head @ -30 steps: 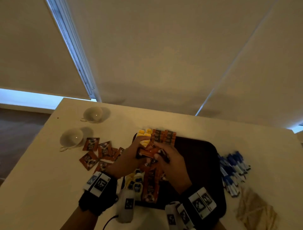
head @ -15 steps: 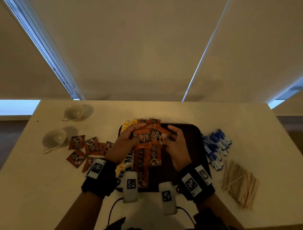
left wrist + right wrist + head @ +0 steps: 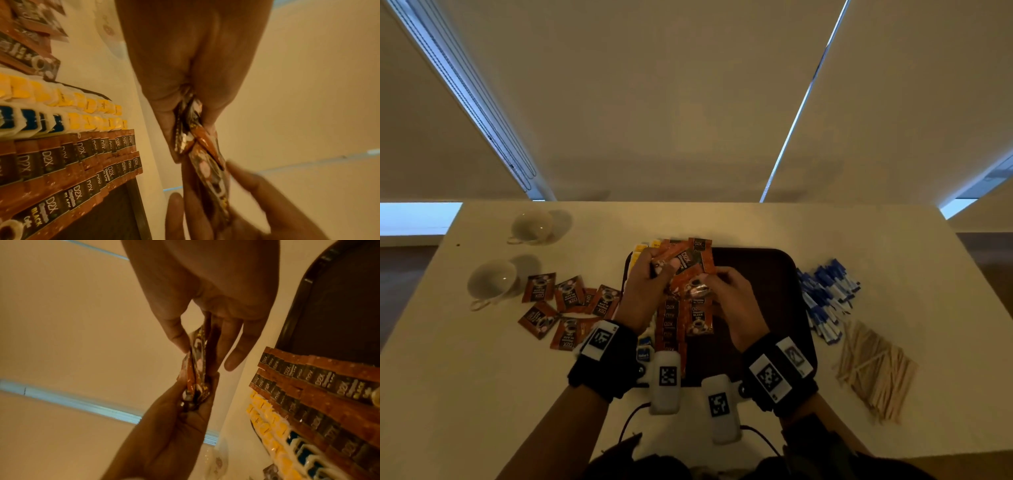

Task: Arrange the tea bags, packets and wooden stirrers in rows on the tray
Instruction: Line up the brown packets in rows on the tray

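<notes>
Fingers: left hand (image 3: 650, 284) clamps a fanned packet stack (image 3: 681, 262); right hand (image 3: 729, 298) pinches the frontmost packet (image 3: 697, 286) | axis: 12–6 o'clock, matching the tray (image 3: 763, 274) rows | place: above the coffee rows (image 3: 681, 318), open slot at 3 o'clock; right hand nearer.

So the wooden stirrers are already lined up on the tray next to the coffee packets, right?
Not quite. The wooden stirrers are not on the tray; the head view shows them heaped on the table to its right, near the blue packets. The coffee packets are indeed in rows on the tray.
</notes>
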### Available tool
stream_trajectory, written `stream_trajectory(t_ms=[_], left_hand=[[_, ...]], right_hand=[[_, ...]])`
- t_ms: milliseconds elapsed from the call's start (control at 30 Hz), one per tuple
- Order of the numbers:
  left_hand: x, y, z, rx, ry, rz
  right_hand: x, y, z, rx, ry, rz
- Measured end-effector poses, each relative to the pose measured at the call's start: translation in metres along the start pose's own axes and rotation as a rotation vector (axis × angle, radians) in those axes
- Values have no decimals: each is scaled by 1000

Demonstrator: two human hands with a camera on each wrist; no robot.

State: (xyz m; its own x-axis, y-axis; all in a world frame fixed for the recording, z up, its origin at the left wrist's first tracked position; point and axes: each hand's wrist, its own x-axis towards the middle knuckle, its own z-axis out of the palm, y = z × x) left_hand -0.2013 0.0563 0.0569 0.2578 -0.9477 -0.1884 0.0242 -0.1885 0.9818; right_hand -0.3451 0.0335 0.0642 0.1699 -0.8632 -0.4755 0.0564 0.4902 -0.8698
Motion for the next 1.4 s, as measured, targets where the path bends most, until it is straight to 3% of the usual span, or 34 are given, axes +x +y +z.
stream_trajectory(t_ms=[133,267,367,467,633,900,1033,1167,1267,1400], left_hand=[[-4,2,7,86,-43,57],[-6,5,1,-104,-181,-134],[-5,3,-8,-229,-162,-194],[-5,0,-9,-186,-125,-171],[-4,-1,-5,-134,-47,-106],[-5,-5,-5,-260,-194,-240],[-3,-7,-10,-256,-282,-316],[-2,-13,-5,-226,-355,-341],[-1,-18,-3,-295,-317,-394],[-2,-30,0,-315,-235,-446]], right_hand=[[-3,4,1,-69,-10,-131],[-1,3,-7,66,15,-97],[0,-1,-15,203,-33,-74],[0,-2,-23,286,-72,-32],[-4,0,-20,56,-191,-73],[-1,3,-18,-110,-208,-198],[5,6,-19,-306,-217,-260],[9,13,-22,-398,-108,-279],[13,19,-24,-322,0,-255],[14,24,-27,-364,-68,-281]])
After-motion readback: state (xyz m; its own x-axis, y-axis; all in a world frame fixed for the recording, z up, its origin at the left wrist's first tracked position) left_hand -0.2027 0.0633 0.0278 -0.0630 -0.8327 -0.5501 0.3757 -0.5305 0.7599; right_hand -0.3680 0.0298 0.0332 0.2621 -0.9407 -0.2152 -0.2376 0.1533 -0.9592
